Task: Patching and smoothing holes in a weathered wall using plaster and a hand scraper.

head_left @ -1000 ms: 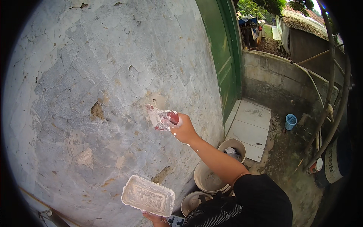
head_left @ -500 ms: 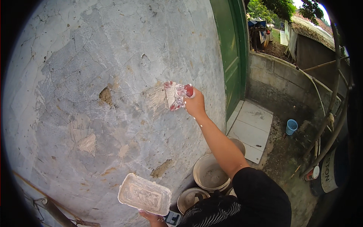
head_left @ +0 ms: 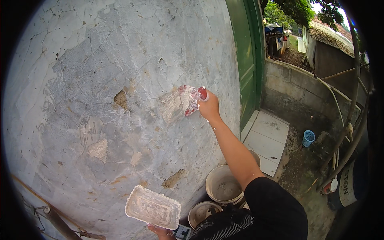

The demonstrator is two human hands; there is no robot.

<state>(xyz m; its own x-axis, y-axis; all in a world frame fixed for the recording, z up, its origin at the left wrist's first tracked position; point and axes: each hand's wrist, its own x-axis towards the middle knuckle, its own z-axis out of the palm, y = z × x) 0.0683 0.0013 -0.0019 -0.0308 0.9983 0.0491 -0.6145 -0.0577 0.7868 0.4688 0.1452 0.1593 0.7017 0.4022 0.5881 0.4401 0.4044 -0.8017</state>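
Note:
My right hand [head_left: 209, 107] is stretched out to the grey plastered wall [head_left: 120, 60] and grips a red-handled scraper [head_left: 190, 99] smeared with white filler. Its blade lies flat on the wall beside a fresh pale patch [head_left: 172, 107]. My left hand [head_left: 162, 231], only partly visible at the bottom edge, holds up a rectangular tray [head_left: 153, 207] coated in white filler. A brown hole [head_left: 121, 99] in the plaster sits to the left of the blade.
Other chipped spots [head_left: 173, 180] and filled patches [head_left: 97, 149] dot the wall. Buckets [head_left: 225, 188] stand at the wall's foot. A green door [head_left: 248, 52] is to the right, with white floor tiles [head_left: 269, 138], a small blue basket [head_left: 308, 138] and a low concrete wall [head_left: 304, 84] beyond.
My right hand has carried the scraper up and to the right across the wall, leaving a wider pale smear. The tray has stayed low in my left hand.

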